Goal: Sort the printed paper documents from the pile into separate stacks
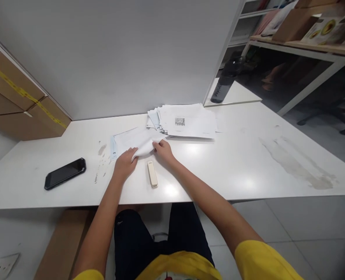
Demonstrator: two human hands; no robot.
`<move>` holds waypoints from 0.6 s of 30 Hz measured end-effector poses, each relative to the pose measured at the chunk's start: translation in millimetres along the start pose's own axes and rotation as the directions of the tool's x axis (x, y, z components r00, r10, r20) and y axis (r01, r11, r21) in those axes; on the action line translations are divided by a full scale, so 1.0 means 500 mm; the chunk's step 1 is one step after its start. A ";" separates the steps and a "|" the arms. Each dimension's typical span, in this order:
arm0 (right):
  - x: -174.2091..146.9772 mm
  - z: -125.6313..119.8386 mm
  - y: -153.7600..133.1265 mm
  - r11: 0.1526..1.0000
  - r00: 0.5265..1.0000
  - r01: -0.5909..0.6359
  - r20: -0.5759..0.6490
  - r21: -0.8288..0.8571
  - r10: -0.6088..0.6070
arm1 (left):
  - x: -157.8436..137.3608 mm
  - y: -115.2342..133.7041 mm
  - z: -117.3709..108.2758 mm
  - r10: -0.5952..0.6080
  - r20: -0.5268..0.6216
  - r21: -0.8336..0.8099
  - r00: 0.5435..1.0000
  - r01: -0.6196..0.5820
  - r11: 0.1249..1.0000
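Observation:
A white sheet of paper (144, 147) is bent up along its near edge between my two hands. My right hand (163, 151) pinches its right part between thumb and fingers. At its left end, my left hand (126, 163) grips the near edge, fingers on top and the palm side hidden. Beneath it lie other papers, one with a light-blue edge (113, 147). Just in front of my hands, a small cream-coloured stapler-like bar (152, 174) rests on the table. Behind, to the right, is a stack of printed papers (190, 122).
A black phone (65, 174) lies on the white table (219, 171) at left. Cardboard boxes (44, 116) stand at the left edge, a grey panel (137, 54) at the back. A dark bottle (223, 83) stands back right. Grey smears (300, 167) mark the table's right side.

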State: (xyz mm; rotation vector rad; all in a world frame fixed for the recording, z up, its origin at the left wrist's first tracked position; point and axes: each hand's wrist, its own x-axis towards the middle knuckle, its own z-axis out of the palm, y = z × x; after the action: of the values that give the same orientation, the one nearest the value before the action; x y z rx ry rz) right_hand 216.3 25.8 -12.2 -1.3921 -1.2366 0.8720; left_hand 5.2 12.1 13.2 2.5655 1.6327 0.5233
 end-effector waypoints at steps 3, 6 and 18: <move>-0.003 -0.024 -0.005 0.999 0.999 0.010 -0.050 0.046 -0.008 | 0.011 -0.001 -0.001 -0.122 -0.039 0.030 0.992 0.123 0.992; -0.013 -0.043 -0.021 0.980 0.957 0.194 -0.211 -0.052 -0.201 | 0.016 0.001 -0.001 -0.249 -0.076 0.081 0.965 0.255 0.963; -0.066 -0.071 -0.069 0.394 0.443 0.820 0.026 -0.415 -0.896 | 0.007 0.016 -0.036 -0.172 -0.168 0.060 0.971 0.184 0.981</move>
State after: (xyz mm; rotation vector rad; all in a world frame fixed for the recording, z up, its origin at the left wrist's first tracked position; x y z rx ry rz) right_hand 235.7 -16.7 25.1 -0.8184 -1.7505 -0.2870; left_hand 7.8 9.4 32.8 2.4492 1.9488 0.6838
